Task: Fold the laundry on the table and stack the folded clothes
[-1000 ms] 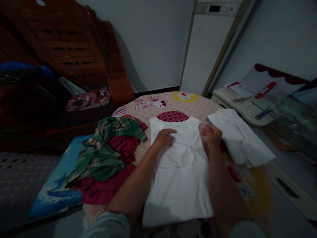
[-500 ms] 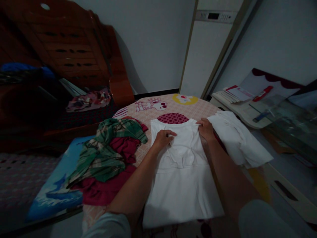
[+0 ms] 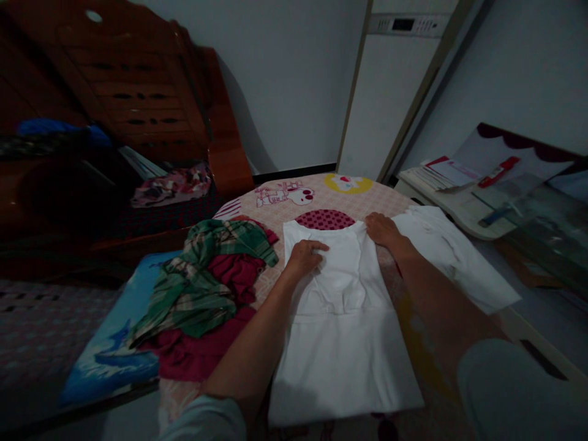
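Note:
A white garment [image 3: 344, 343] lies spread and folded lengthwise on the patterned tablecloth [image 3: 275, 211], its neckline at the far end. My left hand [image 3: 305, 256] rests on its upper left part, index finger stretched out over the cloth, the other fingers partly hidden. At the garment's far right corner, my right hand [image 3: 380, 229] has its fingers closed on the shoulder edge. Small wrinkles run across the middle of the garment.
Left on the table, a green plaid cloth [image 3: 197, 294] lies over a dark red cloth [image 3: 193, 355]. Another white garment [image 3: 459, 257] lies to the right, beyond my right forearm. A wooden bench [image 3: 151, 104] stands back left; a side table [image 3: 459, 205] holds papers at right.
My right hand's fingers have drawn together at the shoulder corner. My left hand stays about the same on the garment. The whole view has shifted slightly.

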### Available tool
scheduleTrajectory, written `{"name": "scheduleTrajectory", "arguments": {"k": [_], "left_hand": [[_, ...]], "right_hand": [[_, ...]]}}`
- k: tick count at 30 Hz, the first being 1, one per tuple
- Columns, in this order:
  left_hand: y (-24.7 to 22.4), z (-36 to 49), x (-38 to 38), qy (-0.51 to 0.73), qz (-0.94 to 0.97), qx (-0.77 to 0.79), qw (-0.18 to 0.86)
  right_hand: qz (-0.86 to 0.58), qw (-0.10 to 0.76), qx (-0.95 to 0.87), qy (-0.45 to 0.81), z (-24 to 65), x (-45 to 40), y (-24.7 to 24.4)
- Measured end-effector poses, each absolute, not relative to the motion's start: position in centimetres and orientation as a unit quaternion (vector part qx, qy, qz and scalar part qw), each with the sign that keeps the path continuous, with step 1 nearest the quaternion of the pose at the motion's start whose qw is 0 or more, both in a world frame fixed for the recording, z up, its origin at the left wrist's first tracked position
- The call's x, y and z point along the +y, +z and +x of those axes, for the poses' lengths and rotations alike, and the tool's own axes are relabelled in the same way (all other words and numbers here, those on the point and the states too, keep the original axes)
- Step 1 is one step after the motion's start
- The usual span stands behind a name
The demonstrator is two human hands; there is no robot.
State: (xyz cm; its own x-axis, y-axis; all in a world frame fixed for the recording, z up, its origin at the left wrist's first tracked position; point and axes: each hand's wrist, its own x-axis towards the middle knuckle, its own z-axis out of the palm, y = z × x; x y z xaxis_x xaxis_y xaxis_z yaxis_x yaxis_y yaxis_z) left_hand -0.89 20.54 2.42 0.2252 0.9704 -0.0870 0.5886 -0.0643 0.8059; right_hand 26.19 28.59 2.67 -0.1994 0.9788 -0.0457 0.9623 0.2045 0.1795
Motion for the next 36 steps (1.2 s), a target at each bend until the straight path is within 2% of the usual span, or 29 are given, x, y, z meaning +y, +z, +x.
{"name": "scheduleTrajectory", "arguments": {"k": [8, 12, 20, 26, 29, 36], "left_hand": [[2.8, -0.7, 20.5, 0.230, 0.695, 0.586, 0.347], [2.6, -0.6, 20.5, 0.212, 0.708, 0.604, 0.299], [2.4, -0.8, 20.8, 0.208, 0.714, 0.601, 0.293], [1.8, -0.6, 20.8, 0.230, 0.721, 0.596, 0.270], [1.2, -0.5, 20.4, 0.235, 0.725, 0.606, 0.229], [2.6, -1.0, 20.3, 0.264, 0.740, 0.589, 0.191]], "right_hand": [[0.639, 0.014, 0.768, 0.032, 27.7, 29.5, 1.9], [0.634, -0.030, 0.771, 0.049, 27.7, 29.3, 0.8], [0.646, -0.215, 0.731, 0.043, 25.8, 26.2, 1.0], [0.572, -0.217, 0.790, -0.040, 23.3, 21.8, -2.3], [0.575, -0.235, 0.784, -0.005, 22.1, 20.5, -4.0], [0.596, -0.184, 0.781, 0.029, 21.2, 19.5, -3.7]]}}
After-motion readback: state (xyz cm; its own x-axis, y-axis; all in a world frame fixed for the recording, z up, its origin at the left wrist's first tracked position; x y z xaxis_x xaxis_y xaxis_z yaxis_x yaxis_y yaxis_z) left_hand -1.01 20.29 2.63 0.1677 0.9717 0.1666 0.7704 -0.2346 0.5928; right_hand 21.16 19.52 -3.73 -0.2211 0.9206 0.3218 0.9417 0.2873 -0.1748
